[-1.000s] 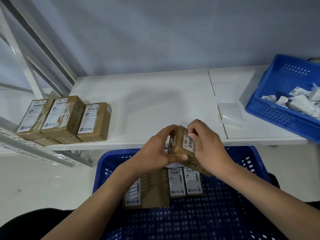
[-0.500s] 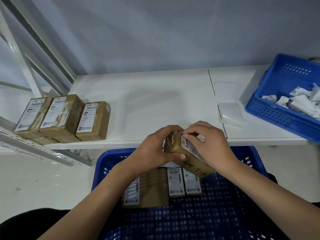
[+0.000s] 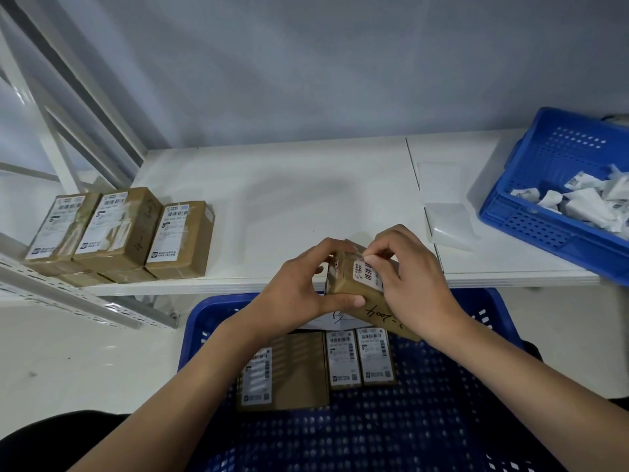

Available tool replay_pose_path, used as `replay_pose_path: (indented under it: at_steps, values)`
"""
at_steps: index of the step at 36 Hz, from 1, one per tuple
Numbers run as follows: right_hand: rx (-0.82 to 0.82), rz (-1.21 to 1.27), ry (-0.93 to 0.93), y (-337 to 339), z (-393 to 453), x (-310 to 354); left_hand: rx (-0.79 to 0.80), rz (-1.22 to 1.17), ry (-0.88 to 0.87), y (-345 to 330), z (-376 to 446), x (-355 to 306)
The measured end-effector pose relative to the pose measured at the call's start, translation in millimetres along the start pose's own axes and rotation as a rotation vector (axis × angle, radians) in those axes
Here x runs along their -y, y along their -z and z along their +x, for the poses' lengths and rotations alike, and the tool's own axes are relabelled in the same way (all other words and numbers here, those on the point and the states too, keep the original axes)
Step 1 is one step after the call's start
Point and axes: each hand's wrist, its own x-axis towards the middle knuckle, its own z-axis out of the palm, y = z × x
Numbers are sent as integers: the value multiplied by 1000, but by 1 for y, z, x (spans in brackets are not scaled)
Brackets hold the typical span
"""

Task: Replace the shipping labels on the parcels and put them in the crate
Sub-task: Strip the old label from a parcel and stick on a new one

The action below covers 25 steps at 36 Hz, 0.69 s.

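Left hand grips the parcel above the crate; right hand fingers pinch its label edge

A parcel-packing station in a warehouse or stockroom: labelled cardboard parcels on a white table, 2 blue plastic crates, and metal shelving.

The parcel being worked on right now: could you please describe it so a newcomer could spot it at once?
Start at the front edge of the white table, above the blue crate. There, the left hand and right hand hold one brown parcel in the air. Unlike the other parcels, it is tilted, with handwriting along its side.
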Motion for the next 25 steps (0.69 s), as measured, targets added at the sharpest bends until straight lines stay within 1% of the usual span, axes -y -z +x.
replay_pose_path:
  at_steps: [15,25]
  values:
    - [9,-10,-10,8,5,2,-23,-95,42,0,-1,-1]
    - [61,46,-77,13,10,2,-111,10,15,-1,1,4]
